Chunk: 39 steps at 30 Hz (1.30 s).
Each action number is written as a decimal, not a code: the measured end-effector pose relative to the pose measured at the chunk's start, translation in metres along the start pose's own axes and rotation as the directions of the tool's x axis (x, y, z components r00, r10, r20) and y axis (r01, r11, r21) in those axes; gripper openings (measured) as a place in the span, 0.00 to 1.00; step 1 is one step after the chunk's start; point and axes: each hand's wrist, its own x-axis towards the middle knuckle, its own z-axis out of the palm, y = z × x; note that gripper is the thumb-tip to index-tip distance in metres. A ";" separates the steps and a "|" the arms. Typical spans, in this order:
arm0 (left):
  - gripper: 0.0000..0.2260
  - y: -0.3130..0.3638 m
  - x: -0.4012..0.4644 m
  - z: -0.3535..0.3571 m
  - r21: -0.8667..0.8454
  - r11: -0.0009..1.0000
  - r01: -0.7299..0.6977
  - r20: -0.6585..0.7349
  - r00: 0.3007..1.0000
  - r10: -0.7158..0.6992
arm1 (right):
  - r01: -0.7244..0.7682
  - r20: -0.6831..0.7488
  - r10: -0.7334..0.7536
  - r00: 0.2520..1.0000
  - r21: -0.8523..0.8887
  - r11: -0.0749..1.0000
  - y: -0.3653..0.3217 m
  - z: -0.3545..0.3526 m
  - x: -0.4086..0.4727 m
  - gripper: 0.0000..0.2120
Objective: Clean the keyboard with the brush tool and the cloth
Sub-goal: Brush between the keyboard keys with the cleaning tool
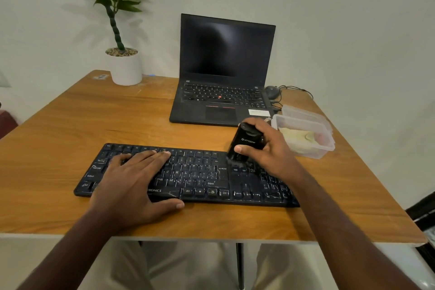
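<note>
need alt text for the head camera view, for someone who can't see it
A person's right hand grips a black brush tool on the upper right of a black keyboard, while the left hand lies flat on its left keys. Behind, on the wooden table, stand an open laptop and a potted plant.

Wooden table (70, 129) bears keyboard (202, 179), laptop (221, 101), plant pot (126, 68).

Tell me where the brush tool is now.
In the head view, the right hand grips the brush tool over the keyboard's right part, before the laptop.
</note>
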 end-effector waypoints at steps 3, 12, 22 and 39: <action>0.48 0.000 0.000 0.000 0.002 1.000 0.003 0.003 1.000 -0.003 | 0.008 -0.073 -0.003 0.997 0.067 0.998 -0.004 -0.001 0.002 0.22; 0.48 -0.001 0.000 0.000 0.010 1.000 0.002 -0.006 1.000 -0.002 | -0.013 -0.068 0.007 0.998 -0.081 0.997 0.002 -0.059 -0.013 0.22; 0.49 -0.001 0.001 0.000 0.028 1.000 0.010 0.014 1.000 -0.010 | -0.006 0.022 0.010 1.000 -0.176 0.984 0.012 -0.072 -0.031 0.20; 0.49 -0.001 0.000 0.001 0.040 0.999 0.025 0.038 0.999 -0.027 | 0.031 -0.028 -0.034 0.999 -0.103 0.994 0.003 -0.050 -0.015 0.22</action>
